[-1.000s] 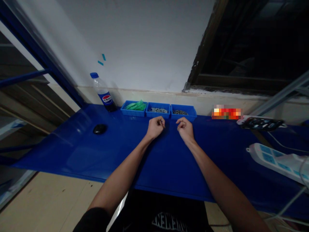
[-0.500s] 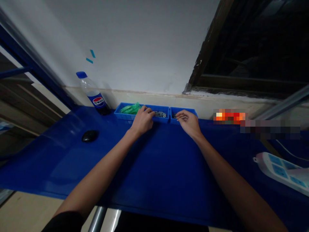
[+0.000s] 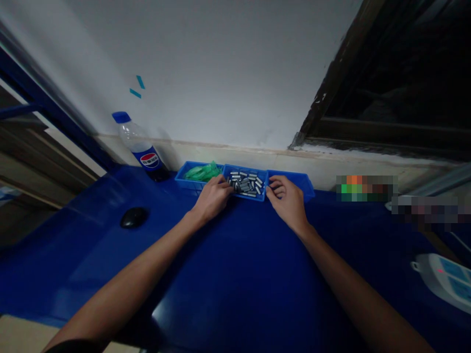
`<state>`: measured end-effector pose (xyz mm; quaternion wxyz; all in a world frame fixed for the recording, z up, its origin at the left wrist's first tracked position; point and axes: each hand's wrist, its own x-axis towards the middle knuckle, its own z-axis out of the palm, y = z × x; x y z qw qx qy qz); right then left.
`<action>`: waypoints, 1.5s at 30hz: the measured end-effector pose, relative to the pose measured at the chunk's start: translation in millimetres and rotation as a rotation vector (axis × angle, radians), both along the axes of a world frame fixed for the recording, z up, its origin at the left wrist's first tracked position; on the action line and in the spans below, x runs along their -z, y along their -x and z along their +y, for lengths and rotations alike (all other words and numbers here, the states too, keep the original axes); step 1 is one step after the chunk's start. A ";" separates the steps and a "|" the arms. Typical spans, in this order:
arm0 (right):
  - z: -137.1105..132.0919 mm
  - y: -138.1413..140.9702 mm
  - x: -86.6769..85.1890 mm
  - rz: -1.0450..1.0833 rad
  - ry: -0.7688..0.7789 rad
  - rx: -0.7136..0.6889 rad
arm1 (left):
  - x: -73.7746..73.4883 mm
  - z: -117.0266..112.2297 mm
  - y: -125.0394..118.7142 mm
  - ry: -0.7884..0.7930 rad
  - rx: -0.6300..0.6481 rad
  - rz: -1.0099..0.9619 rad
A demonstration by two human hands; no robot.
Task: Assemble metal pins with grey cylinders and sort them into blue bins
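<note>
A blue bin (image 3: 245, 197) of short metal cylinders (image 3: 246, 184) is between my two hands, in the middle of a row of three. My left hand (image 3: 215, 195) is closed at its left front corner, fingers bent over the wall there. On the other side, my right hand (image 3: 289, 198) pinches at its right wall, thumb and forefinger close together. A second blue bin (image 3: 187, 184), with green plastic pieces (image 3: 202, 172) in it, stands to the left. Behind my right hand is the third blue bin (image 3: 307, 186), its inside partly hidden.
A Pepsi bottle (image 3: 142, 147) stands at the back left by the wall, and a black computer mouse (image 3: 133, 217) lies before it. A white power strip (image 3: 441, 279) is at the right on the blue table (image 3: 235, 274). Blurred-out items lie at the back right.
My right hand has moved from over the right bin to the middle bin's right wall. The middle bin looks larger, its cylinders now more exposed. The view has shifted slightly.
</note>
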<state>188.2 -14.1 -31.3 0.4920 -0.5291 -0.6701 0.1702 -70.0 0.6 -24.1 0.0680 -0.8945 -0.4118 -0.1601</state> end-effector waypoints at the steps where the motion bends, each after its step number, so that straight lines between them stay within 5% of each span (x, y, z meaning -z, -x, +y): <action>1: -1.6 1.3 0.7 0.010 0.020 0.004 | 2.4 -3.1 0.6 -0.013 -0.001 0.000; 10: -1.3 0.2 -1.1 -0.041 0.138 -0.164 | 17.9 -25.4 9.7 -0.074 0.061 0.001; 16: -5.2 2.0 1.5 0.000 0.071 -0.237 | 10.6 -45.2 2.4 -0.081 0.115 -0.054; 25: -10.9 -9.5 17.6 -0.124 -0.094 -0.277 | 8.9 -28.6 -42.3 0.018 0.080 0.121; 45: -19.6 -16.7 25.3 -0.442 -0.246 -0.249 | 19.7 -40.0 -41.6 0.162 0.100 -0.047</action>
